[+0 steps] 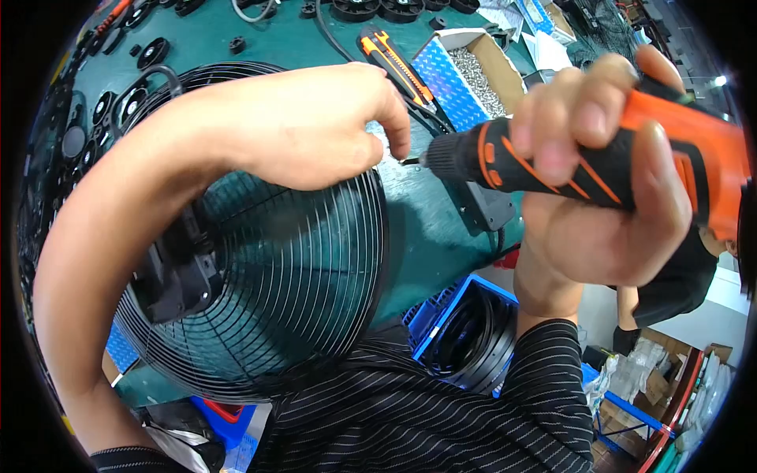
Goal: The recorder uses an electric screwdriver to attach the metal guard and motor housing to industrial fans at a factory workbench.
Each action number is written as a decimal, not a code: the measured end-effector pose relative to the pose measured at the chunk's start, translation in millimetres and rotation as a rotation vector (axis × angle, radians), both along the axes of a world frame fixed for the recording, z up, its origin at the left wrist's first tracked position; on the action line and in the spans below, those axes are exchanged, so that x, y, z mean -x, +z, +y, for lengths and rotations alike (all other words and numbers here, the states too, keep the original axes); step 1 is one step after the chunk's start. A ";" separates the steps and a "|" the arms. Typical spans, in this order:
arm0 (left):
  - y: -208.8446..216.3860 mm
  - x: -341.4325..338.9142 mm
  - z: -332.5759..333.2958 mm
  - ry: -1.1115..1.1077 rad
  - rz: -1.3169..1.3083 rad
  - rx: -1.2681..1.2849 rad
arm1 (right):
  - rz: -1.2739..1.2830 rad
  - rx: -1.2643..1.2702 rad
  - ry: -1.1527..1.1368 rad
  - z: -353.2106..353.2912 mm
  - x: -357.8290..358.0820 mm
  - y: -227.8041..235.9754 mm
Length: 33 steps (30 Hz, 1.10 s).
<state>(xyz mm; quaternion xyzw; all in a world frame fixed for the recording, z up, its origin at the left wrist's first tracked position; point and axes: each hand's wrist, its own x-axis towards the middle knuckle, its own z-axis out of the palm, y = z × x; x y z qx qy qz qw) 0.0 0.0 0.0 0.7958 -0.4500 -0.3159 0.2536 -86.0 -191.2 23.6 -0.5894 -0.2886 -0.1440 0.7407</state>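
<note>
My right hand (pixel 603 229) grips an orange and black power drill (pixel 498 154), held level with its chuck pointing left. A thin dark bit sticks out of the chuck and reaches the fingertips of my left hand (pixel 315 126). Its fingers are curled, with thumb and forefinger close together at the bit's tip; anything between them is too small to name. Beneath my left forearm lies a round black wire fan grille (pixel 327 260) with a black plastic bracket (pixel 177 276) at its middle. The grille rests on the green table (pixel 422 260) and overhangs my lap.
Behind the drill stands an open blue-and-white carton (pixel 449 75) of small screws, beside an orange and black utility knife (pixel 398 67). Black round parts (pixel 154 52) lie along the far left. A blue crate (pixel 432 335) holds black rings. Another person (pixel 682 288) is at the right.
</note>
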 end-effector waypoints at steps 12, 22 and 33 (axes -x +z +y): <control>-54.8 -23.0 7.2 -0.083 -0.018 0.023 | 0.081 0.215 -0.287 20.9 -31.3 -44.1; -25.8 -19.0 3.4 -0.131 0.094 -0.223 | 0.307 -0.159 -0.134 38.1 -10.6 -24.9; -29.6 -47.7 56.7 -0.030 -0.430 -0.021 | -0.081 -0.284 -0.246 -30.1 42.3 -48.0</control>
